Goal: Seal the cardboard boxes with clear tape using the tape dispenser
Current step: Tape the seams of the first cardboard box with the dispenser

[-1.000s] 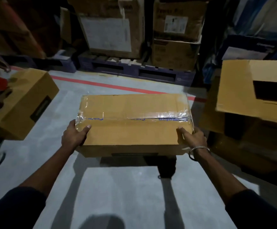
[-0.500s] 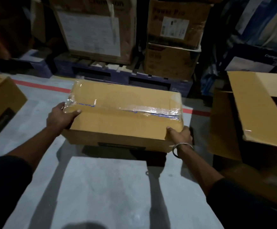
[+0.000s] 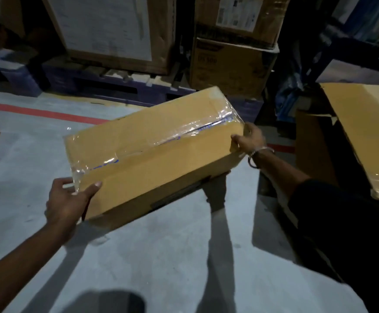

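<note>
Carrying sealed cardboard box (image 3: 152, 154) at centre frame, tilted, clear tape (image 3: 184, 137) already along top seam. Left hand (image 3: 67, 199) gripping lower-left end, thumb over top edge; right hand (image 3: 249, 138) gripping upper-right end, fingers curled round corner. Keep both ends supported, level before setting down, avoid dragging fingers across tape. Open floor (image 3: 161, 256) below and lower left of frame; open carton (image 3: 353, 136) close at right edge, stacked boxes (image 3: 233, 62) behind. Tape dispenser not in view.
</note>
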`<act>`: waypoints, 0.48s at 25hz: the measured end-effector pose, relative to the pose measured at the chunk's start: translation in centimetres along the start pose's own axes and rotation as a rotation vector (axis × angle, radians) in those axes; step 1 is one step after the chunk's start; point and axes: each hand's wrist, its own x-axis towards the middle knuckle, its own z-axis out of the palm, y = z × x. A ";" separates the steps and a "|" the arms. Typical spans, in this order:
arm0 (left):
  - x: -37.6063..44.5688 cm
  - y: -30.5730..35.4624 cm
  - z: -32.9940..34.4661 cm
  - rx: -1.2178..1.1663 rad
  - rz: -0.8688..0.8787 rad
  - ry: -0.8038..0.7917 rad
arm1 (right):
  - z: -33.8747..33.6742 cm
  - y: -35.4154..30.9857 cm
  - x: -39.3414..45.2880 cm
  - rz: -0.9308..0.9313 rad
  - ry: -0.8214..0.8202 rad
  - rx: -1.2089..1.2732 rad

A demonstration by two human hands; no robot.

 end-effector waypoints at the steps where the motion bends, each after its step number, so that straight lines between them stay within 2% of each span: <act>1: -1.0 -0.7 0.0 0.036 -0.049 0.030 | 0.4 -1.0 1.1 -0.033 -0.018 -0.010; 3: -4.6 -1.6 0.6 0.100 -0.106 0.051 | 2.9 -1.2 2.9 -0.034 -0.088 -0.020; 5: -8.0 -2.3 1.5 0.074 -0.170 -0.031 | 7.1 1.7 4.3 0.024 -0.164 0.010; 7: -10.0 -2.6 2.4 0.082 -0.200 -0.123 | 10.9 3.3 1.1 0.065 -0.131 0.034; 9: -9.2 -1.7 2.1 0.213 -0.083 -0.075 | 12.8 1.2 -5.6 0.119 -0.042 0.122; 12: -4.2 1.1 1.7 0.188 0.161 0.028 | 15.5 -0.2 -11.7 0.178 0.039 0.157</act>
